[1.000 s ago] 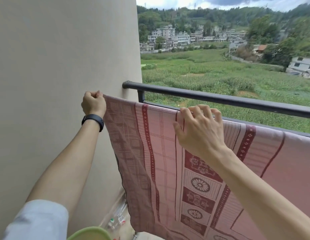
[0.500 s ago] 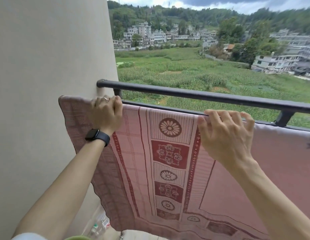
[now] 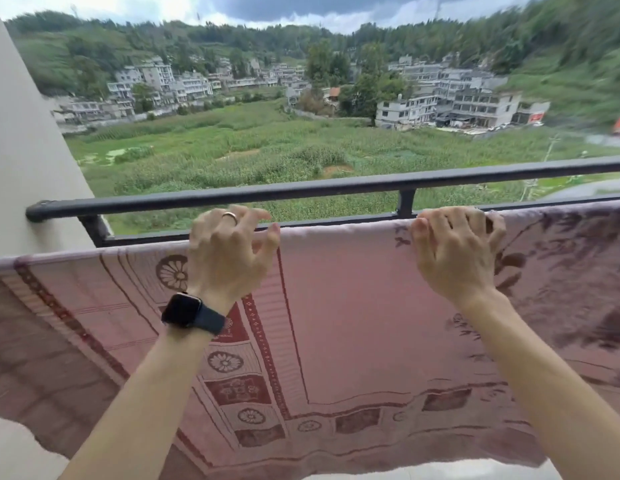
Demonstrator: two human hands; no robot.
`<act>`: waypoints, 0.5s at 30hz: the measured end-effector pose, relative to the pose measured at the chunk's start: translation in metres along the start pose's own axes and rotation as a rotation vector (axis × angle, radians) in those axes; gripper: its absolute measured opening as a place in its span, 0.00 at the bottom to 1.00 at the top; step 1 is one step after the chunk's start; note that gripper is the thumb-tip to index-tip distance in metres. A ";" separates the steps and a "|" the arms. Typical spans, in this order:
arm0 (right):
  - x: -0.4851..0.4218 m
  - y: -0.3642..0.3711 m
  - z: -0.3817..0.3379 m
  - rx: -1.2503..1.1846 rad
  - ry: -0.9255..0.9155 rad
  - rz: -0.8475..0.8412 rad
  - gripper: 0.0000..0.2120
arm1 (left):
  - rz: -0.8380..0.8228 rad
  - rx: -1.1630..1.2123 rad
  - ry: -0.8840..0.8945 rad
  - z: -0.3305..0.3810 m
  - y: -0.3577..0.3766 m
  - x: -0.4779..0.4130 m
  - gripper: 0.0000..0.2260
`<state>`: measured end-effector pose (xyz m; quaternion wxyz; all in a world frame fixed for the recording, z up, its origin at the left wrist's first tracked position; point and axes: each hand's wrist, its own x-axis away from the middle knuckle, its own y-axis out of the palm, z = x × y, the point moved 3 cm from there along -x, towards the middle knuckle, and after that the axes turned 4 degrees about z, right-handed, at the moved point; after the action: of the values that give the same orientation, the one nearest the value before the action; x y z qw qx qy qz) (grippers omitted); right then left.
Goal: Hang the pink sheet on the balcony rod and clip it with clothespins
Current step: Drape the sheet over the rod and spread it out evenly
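Observation:
The pink sheet (image 3: 343,306), patterned with dark red borders and flower medallions, hangs spread out in front of me, its top edge just below the black balcony rod (image 3: 301,194). My left hand (image 3: 225,258), with a ring and a black watch at the wrist, curls its fingers over the sheet's top edge left of centre. My right hand (image 3: 457,251) grips the same top edge further right, fingers hooked over it. No clothespins are in view.
A beige wall (image 3: 21,150) meets the rod's left end. A lower black rail (image 3: 336,223) and a short post (image 3: 405,204) sit behind the sheet's edge. Beyond lie green fields and distant houses. A pale floor shows below the sheet.
Both hands have slid to the right along the sheet's top edge, away from the wall, and my view has turned right. More of the sheet's left part now hangs free.

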<state>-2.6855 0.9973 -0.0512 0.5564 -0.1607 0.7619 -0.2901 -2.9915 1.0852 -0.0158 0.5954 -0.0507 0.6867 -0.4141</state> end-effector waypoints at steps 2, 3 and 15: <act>-0.001 -0.001 0.010 0.000 -0.072 -0.005 0.19 | 0.002 0.004 0.112 0.073 0.025 -0.004 0.18; -0.003 -0.002 0.020 -0.003 -0.103 -0.014 0.18 | 0.016 0.004 0.134 0.099 0.036 -0.005 0.17; -0.053 -0.049 0.325 0.048 0.212 -0.131 0.22 | 0.098 -0.075 -0.469 0.170 0.057 -0.017 0.18</act>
<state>-2.3662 0.9033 -0.0499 0.4564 -0.1653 0.7970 -0.3594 -2.8161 1.0452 -0.0296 0.7555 -0.1343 0.5461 -0.3360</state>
